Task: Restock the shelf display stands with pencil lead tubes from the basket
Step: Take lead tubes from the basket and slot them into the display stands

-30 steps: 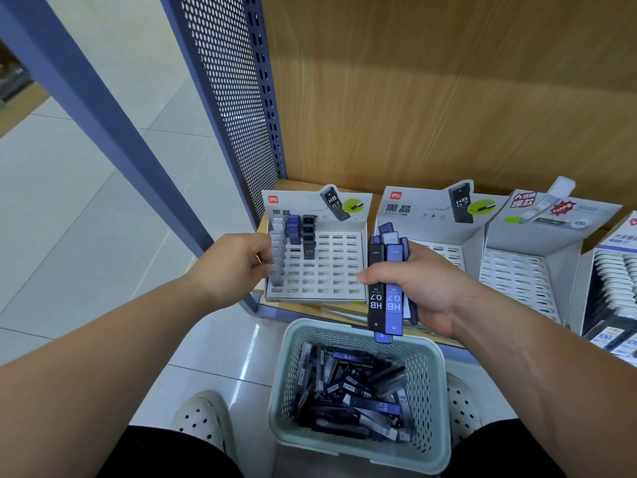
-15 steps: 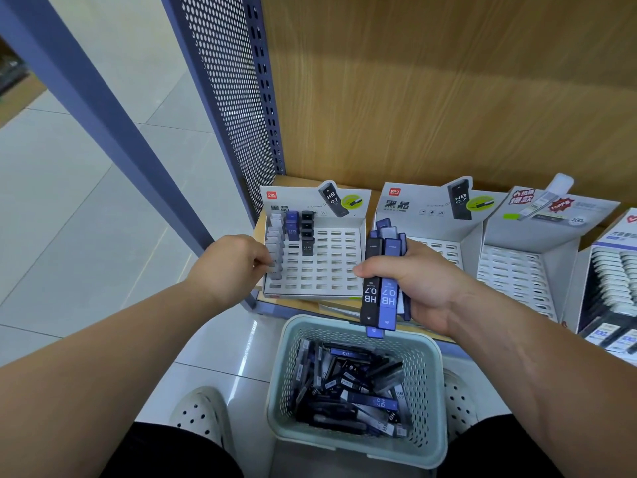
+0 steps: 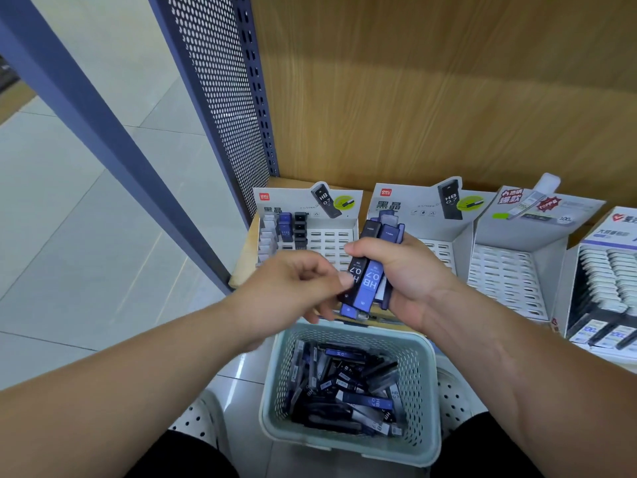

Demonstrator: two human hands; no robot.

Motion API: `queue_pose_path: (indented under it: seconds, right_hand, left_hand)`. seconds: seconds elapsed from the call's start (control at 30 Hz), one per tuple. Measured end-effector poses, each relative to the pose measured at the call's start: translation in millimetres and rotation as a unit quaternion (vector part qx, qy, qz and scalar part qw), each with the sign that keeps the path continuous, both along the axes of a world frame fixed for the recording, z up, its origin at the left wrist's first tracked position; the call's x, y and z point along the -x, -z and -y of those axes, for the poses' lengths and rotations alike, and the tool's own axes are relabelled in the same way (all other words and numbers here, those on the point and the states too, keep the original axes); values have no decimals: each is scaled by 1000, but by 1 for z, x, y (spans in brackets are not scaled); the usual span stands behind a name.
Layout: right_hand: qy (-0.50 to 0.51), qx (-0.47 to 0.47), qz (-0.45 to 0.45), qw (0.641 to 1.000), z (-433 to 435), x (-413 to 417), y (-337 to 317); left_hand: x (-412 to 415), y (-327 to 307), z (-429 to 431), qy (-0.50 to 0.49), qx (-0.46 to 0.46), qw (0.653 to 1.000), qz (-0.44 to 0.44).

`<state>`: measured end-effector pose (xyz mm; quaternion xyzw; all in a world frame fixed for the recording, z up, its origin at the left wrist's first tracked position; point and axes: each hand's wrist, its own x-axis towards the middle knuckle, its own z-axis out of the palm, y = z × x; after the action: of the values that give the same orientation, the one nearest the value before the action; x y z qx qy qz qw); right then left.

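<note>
My right hand [image 3: 410,270] grips a bundle of black and blue HB 0.7 lead tubes [image 3: 370,281] upright above the basket. My left hand [image 3: 289,288] has its fingers curled at the bundle's left side, thumb and fingertips pinching the black tube [image 3: 355,270] at the front. The pale green basket [image 3: 427,408] sits on the floor between my feet with several loose tubes inside. Behind my left hand stands the left display stand [image 3: 327,239], with a few white, blue and black tubes [image 3: 286,225] in its left columns.
A second slotted stand [image 3: 437,250] and a third [image 3: 506,277] sit to the right on the wooden shelf. A box of white-capped items [image 3: 603,270] is at the far right. A blue perforated panel [image 3: 220,98] bounds the shelf's left side.
My left hand left the display stand's left edge and moved right to the bundle, taking hold of the front black tube. My right hand kept the bundle in much the same place.
</note>
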<state>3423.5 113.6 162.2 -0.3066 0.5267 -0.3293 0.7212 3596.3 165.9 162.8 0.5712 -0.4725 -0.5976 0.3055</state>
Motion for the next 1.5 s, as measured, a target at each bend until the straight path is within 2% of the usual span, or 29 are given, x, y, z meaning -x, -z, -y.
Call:
queue_pose_path:
  seconds: [0.23,0.57,0.8,0.9,0.97,1.03,1.13,1.27,1.4,1.5]
  right_hand:
    - [23,-11,13,1000,-2,-5,2]
    - [-2,-18,57,998,2,-1,-6]
    - [35,-17,49,998,4,-1,-8]
    - [62,-7,-2,998,7,0,-4]
    - [70,-10,-26,997,9,3,-2]
    - [68,-13,-43,997,10,7,0]
    - [69,-13,-58,996,12,13,3]
    - [72,-8,-69,995,15,16,5]
    - [63,-6,-71,995,17,18,6]
    - [53,-8,-70,996,17,20,6]
  left_hand:
    - [18,-5,-10,-95,-62,991,-78]
    - [12,-8,-4,-122,-87,971,-188]
    - [6,-3,2,-130,-92,968,-192]
    - [-4,2,10,-175,-69,972,-141]
    - [-18,6,18,-195,-30,978,-62]
    - [-34,13,25,-180,24,980,78]
    - [-52,25,31,-123,101,945,285]
    - [-58,36,38,-49,174,915,361]
    - [-54,42,44,31,268,858,437]
    - [-49,44,49,50,292,826,479]
